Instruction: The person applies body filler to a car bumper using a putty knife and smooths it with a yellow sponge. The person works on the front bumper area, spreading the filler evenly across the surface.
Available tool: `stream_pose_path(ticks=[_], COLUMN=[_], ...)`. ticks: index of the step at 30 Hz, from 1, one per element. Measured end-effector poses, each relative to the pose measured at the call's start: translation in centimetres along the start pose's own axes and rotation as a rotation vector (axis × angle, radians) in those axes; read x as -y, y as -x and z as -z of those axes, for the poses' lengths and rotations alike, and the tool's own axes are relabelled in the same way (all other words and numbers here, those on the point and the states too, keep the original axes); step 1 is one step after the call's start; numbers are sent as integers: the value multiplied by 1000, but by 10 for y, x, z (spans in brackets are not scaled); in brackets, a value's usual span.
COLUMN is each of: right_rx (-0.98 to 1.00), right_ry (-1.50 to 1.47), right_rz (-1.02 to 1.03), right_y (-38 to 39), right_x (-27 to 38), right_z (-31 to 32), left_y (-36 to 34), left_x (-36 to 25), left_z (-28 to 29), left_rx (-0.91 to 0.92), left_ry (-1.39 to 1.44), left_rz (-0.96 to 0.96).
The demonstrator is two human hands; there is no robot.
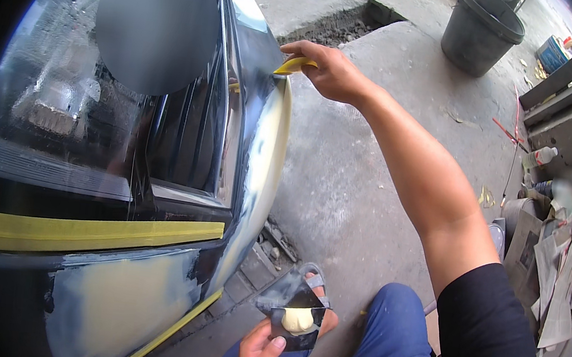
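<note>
My right hand (336,75) stretches far forward, its fingers closed on a yellow spreader (293,66). The spreader's edge meets, or nearly meets, the dark body of a car (248,44), just above a curved strip of cream filler (272,142). Low in front of me, my left hand (260,353) grips a dark flat mixing board (304,341) by its near edge. A smooth lump of cream putty (298,320) sits on that board. More filler covers the car's lower panel (117,300) in a broad patch with ragged edges.
Yellow masking tape (96,234) runs below the car's windows, and another strip (169,334) follows the lower edge. A black bucket (478,38) stands on the concrete floor at the far right, near a broken-out pit (345,27). Paper sheets (560,280) lean at right.
</note>
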State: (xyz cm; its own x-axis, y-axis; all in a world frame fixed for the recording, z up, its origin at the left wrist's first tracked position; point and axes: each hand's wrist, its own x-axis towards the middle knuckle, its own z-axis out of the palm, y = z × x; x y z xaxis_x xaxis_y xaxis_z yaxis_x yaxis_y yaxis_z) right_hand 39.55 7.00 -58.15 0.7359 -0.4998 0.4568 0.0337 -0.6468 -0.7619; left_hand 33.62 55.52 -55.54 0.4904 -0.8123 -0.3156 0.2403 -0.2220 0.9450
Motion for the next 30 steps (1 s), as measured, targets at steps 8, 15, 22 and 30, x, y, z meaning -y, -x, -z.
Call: stream_pose_path(ticks=[8,15,22,30], right_rx=[8,8,-34,55], right_ry=[84,50,104,93], right_rz=[243,192,262,149], right_y=[6,26,-2,-5], right_x=[-8,-15,-26,-22], right_z=[-4,0,-7,5], left_y=[-1,-4,-9,-12], left_x=[3,-4,-3,-6], left_z=[-4,-6,-7,-8], left_rx=[-45,-43,-50,-48], left_ry=[64,54,57,62], left_rz=[-1,6,17,28])
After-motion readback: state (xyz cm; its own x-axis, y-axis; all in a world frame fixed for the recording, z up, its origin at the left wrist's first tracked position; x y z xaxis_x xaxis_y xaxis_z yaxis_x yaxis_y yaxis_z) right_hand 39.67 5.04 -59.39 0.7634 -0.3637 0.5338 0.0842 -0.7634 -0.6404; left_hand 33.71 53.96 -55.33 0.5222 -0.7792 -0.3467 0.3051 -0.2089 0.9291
